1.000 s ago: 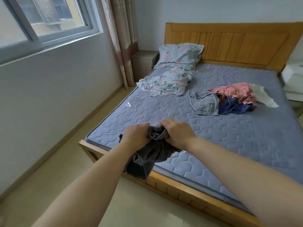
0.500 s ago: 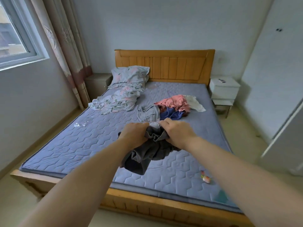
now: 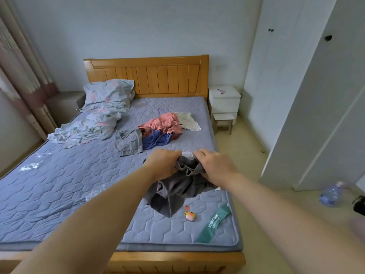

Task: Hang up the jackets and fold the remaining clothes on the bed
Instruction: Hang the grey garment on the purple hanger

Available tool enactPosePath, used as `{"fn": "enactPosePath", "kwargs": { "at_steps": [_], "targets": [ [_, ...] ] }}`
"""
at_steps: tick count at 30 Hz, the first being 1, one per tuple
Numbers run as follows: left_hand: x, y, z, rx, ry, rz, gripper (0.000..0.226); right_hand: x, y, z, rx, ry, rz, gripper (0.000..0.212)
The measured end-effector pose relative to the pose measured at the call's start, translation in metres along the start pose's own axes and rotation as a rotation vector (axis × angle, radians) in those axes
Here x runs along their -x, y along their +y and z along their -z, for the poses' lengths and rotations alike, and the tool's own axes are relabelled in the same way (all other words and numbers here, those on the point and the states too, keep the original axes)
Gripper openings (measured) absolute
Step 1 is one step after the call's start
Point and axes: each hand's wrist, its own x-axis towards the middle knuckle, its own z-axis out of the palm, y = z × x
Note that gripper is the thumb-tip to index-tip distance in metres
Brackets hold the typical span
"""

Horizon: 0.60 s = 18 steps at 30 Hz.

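**Head view**

- **Item:** dark grey garment, bunched. It is held over the right foot corner of the bed, and its lower folds hang towards the mattress. Contact with the mattress cannot be confirmed.
- **Hold:** the left grip is closed, with its fingers curled into the gathered upper edge. The right grip is closed on the same edge, close beside it. A scrap of white lining or label is seen between the two.
- **Handling (judged):** the garment is taken to be light, soft and limp, not fragile, and likely to sag wherever it is unsupported. It is best taken at the upper hem, with the two grips spread to opposite corners so that the cloth is drawn flat. Whether it is a jacket or not cannot be told.
- **Other clothes:** a pink garment, a blue garment, grey-blue shorts and a white piece are heaped at the middle of the bed.
- **Bedding:** a floral pillow and quilt are at the left head end of the bed.
- **In the way:** a small pink object and a green band lie on the bed just beside the hanging folds. Both would be covered if the garment were laid down there.
- **Beside the bed:** a white nightstand is on the right at the head end, a wardrobe stands further right, and a bottle is on the floor to the right of the foot.
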Motion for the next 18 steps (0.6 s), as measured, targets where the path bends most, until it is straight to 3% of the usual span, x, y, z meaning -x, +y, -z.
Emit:
{"fn": "enactPosePath", "kwargs": {
  "at_steps": [5,11,18],
  "targets": [
    [-0.078,0.015,-0.029,0.035,0.006,-0.008,0.012,-0.023,0.076,-0.019,0.063,-0.004,0.017,0.038],
    [-0.214,0.041,-0.06,0.171,0.128,0.009,0.017,-0.07,0.212,-0.015,0.125,-0.033,0.057,0.042],
    [-0.355,0.095,-0.061,0.148,0.079,-0.044,0.016,-0.097,0.367,-0.034,0.111,-0.01,0.06,0.046]
  ]
}}
